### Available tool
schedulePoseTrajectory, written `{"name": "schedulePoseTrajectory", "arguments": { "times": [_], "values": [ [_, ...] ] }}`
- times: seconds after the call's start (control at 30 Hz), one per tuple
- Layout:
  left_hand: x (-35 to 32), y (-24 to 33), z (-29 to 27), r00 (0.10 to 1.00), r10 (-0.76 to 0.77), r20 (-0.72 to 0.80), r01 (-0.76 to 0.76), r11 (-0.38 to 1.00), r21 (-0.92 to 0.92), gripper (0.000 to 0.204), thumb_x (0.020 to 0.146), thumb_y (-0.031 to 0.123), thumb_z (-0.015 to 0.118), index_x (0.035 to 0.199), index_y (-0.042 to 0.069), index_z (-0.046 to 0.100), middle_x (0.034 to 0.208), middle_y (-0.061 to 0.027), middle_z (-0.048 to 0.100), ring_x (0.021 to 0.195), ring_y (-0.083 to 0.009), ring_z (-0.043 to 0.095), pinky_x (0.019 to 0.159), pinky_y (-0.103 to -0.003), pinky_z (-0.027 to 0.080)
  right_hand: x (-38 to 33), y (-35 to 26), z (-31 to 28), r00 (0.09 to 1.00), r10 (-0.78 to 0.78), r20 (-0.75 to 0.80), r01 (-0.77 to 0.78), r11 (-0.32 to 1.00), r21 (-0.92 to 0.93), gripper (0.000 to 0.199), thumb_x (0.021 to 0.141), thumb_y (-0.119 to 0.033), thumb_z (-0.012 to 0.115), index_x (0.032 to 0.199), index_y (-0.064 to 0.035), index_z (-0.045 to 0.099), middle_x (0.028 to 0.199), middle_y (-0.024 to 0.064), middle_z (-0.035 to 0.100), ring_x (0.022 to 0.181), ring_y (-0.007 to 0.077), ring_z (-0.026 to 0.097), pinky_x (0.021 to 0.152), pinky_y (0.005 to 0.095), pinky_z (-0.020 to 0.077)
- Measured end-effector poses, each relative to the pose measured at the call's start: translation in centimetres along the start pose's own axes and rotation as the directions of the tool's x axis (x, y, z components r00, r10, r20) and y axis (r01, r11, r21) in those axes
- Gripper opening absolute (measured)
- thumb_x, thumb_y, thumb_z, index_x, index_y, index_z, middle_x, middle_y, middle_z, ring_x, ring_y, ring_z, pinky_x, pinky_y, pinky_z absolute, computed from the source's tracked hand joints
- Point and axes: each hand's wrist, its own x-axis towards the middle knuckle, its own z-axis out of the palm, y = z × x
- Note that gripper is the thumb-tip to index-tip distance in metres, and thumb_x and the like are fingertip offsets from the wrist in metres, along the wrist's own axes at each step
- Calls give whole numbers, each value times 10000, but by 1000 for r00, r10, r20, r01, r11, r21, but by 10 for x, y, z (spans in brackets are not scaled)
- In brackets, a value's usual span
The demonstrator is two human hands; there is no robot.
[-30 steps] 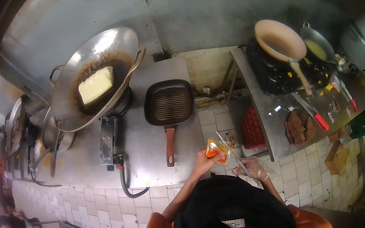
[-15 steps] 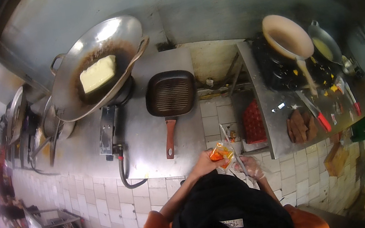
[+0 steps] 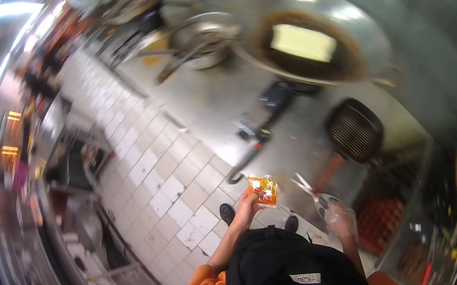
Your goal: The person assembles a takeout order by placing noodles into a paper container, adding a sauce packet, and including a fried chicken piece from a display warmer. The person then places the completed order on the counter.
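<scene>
here left hand [image 3: 246,206] pinches an orange sauce packet [image 3: 263,190], right hand [image 3: 338,218] grips scissors [image 3: 309,189] just beside the packet; both below the ridged grill pan [image 3: 355,132] on the desk [image 3: 216,102].

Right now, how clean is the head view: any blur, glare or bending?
Head view: motion blur smears the whole frame; the packet and scissors stay readable. Glare on the wok rim and from the top-left strip light. Fisheye bends the floor tiles.

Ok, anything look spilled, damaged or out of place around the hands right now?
Nothing stands out. The left hand holds an orange sauce packet; the right hand holds scissors. The frame is motion-blurred, so small spills would not show.
</scene>
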Motion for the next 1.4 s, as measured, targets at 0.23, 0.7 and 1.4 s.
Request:
{"name": "schedulePoseTrajectory", "arguments": {
  "times": [0.23, 0.7, 1.4],
  "values": [
    [-36, 105, -175, 909, 288, -301, -340, 931, -136, 479, 896, 267, 545, 1294, 26, 430, 1233, -108, 539, 1137, -214, 518, 931, -358, 443, 74, -320, 11, 714, -700, 14, 528, 552, 646, 292, 856, -218, 659, 1060, -19, 597, 903, 81, 631, 807, 174, 609, 748, 301, 497],
    [-2, 424, -494, 571, 695, -436, -577, 718, 389, 348, 817, 38, 707, 1126, -37, 563, 987, -87, 662, 890, -126, 639, 806, -246, 511, 233, -846, 114, 521, -834, 182, -129, 134, 982, 363, 887, -89, 624, 1223, -36, 495, 1078, 74, 604, 934, 140, 597, 764, 264, 496],
    [225, 913, -975, 148, 667, -730, -638, 628, 445, 242, 803, 89, 737, 994, 5, 614, 845, -28, 646, 784, -68, 609, 713, -199, 483, 605, -1559, 88, 219, -920, 325, 34, 340, 940, 548, 788, -4, 703, 1253, -48, 415, 1119, 123, 597, 952, 239, 639, 776, 344, 542]
  ]
}}
